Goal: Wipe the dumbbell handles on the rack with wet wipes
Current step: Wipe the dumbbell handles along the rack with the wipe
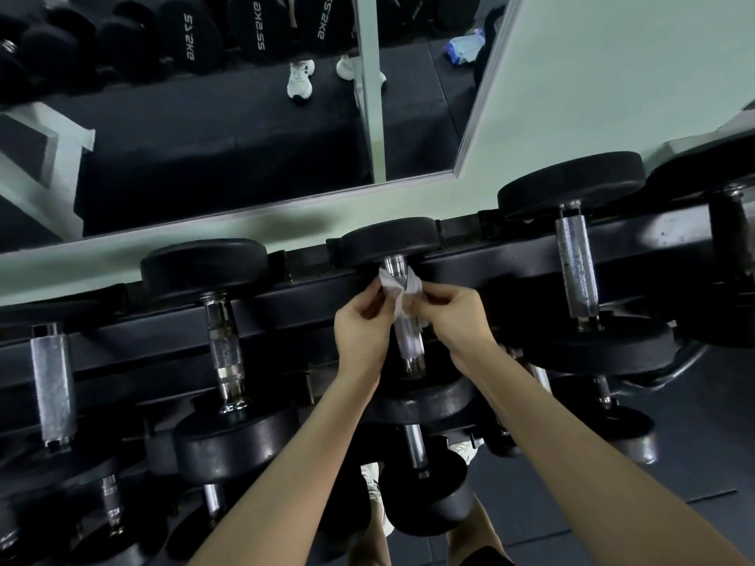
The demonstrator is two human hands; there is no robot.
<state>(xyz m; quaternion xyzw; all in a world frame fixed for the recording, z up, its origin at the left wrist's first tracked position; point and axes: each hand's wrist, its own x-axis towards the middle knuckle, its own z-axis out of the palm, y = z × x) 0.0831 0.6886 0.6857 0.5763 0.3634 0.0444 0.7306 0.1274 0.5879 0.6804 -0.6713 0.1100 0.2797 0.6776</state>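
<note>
Both forearms reaching forward over the rack (135,332), left hand (361,326) and right hand (455,316) side by side, fingers curled and pinching a white wet wipe (398,290) (crumpled) against the upper part of the middle dumbbell handle (408,337), top tier.

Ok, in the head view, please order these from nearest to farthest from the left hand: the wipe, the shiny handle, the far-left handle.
1. The wipe, pinched by the left hand, at centre.
2. The shiny handle, on the next dumbbell to the left.
3. The far-left handle, near the left edge.
</note>
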